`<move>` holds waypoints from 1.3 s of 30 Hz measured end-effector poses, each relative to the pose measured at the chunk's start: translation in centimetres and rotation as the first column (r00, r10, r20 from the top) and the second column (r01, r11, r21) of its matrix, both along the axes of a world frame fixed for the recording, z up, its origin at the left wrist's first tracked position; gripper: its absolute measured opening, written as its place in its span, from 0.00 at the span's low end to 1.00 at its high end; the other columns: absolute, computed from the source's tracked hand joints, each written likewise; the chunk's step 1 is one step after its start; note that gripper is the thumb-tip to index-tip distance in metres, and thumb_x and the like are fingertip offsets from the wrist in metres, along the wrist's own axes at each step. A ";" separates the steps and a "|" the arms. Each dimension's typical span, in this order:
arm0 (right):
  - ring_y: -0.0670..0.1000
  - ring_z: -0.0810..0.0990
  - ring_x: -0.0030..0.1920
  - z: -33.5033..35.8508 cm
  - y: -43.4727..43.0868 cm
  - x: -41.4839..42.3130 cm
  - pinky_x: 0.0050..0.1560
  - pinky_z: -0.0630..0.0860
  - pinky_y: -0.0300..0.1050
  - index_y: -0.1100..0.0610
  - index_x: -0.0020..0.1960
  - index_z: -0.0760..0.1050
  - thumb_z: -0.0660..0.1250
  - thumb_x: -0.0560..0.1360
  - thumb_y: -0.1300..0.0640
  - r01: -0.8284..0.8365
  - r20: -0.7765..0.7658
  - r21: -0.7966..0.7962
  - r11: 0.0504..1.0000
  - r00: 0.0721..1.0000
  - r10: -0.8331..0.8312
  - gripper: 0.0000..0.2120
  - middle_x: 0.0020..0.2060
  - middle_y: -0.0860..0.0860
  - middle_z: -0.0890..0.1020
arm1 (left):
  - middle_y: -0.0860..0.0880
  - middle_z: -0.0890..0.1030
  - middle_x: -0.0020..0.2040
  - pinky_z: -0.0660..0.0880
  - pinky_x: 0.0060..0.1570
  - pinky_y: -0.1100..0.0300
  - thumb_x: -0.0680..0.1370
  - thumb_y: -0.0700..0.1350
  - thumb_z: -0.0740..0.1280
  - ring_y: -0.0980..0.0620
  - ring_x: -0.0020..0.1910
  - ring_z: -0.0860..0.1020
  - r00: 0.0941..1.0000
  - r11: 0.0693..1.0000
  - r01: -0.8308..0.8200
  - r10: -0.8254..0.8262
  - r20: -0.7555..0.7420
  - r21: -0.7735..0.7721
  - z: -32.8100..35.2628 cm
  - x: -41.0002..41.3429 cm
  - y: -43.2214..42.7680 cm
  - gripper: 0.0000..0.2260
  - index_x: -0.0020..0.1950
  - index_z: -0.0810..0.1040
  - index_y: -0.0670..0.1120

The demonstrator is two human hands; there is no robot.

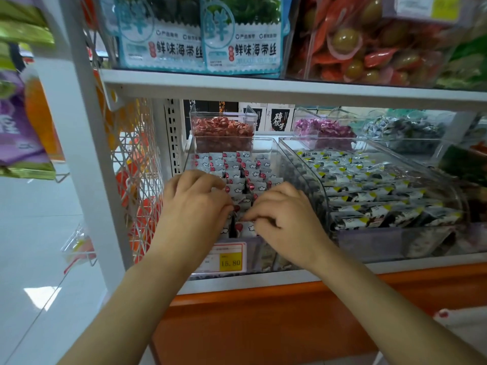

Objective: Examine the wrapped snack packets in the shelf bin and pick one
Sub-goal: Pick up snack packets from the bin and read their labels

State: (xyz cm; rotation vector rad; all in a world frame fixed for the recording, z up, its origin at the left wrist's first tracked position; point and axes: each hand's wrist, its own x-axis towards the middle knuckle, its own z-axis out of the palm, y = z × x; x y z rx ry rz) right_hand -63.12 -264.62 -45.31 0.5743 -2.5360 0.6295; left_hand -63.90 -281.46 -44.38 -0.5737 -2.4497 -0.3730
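In one clear bin (263, 139), right hand (284, 219) pinches one white packet (247, 227); left hand (195, 204) curls, grip unclear

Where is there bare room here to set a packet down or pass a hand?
Bare: the white ledge right of the price tag, before the right bin. A hand can pass over that bin, under the upper shelf. Crowded: the left bin, with left hand and right hand among its packets.

Shelf goods we see nearby
Seaweed packs (239, 38) upper centre, a price tag (227, 257) at lower centre, red sweets (222, 129) mid-frame, purple sweets (325, 127) to their right, a wire rack (134, 164) left.
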 end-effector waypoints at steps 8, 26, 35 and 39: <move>0.45 0.66 0.49 1.5 0.9 -1.8 0.46 0.58 0.38 0.53 0.45 0.83 0.68 0.72 0.61 0.119 -0.114 -0.188 0.975 0.983 -0.142 0.06 0.39 0.40 0.76 | 0.45 0.81 0.54 0.63 0.62 0.41 0.73 0.44 0.71 0.39 0.60 0.72 1.000 1.000 0.024 -0.024 0.017 -0.007 -0.4 0.0 0.0 0.05 0.47 0.84 0.45; 0.39 0.72 0.39 2.4 0.8 -2.5 0.41 0.68 0.30 0.58 0.43 0.79 0.67 0.74 0.60 0.062 -0.159 -0.452 0.890 0.976 -0.149 0.03 0.36 0.41 0.74 | 0.48 0.78 0.56 0.59 0.55 0.52 0.75 0.44 0.69 0.45 0.60 0.68 0.999 0.981 -0.037 0.041 -0.020 0.191 -0.4 -0.4 -0.1 0.07 0.51 0.82 0.47; 0.50 0.80 0.32 3.0 1.7 0.0 0.35 0.80 0.44 0.59 0.42 0.77 0.65 0.76 0.62 0.060 -0.027 -0.864 0.499 0.986 -0.165 0.05 0.35 0.54 0.81 | 0.61 0.77 0.49 0.70 0.40 0.72 0.76 0.51 0.63 0.64 0.46 0.75 0.959 0.827 0.052 -0.197 0.203 0.560 0.5 0.5 0.5 0.17 0.64 0.73 0.51; 0.47 0.80 0.31 3.0 1.4 0.4 0.32 0.78 0.38 0.60 0.41 0.78 0.65 0.76 0.63 0.076 0.084 -0.966 0.248 0.996 0.024 0.05 0.34 0.54 0.81 | 0.55 0.81 0.43 0.75 0.35 0.72 0.77 0.48 0.63 0.61 0.40 0.79 0.901 0.633 0.026 -0.350 0.257 0.774 1.2 1.0 0.2 0.07 0.53 0.78 0.53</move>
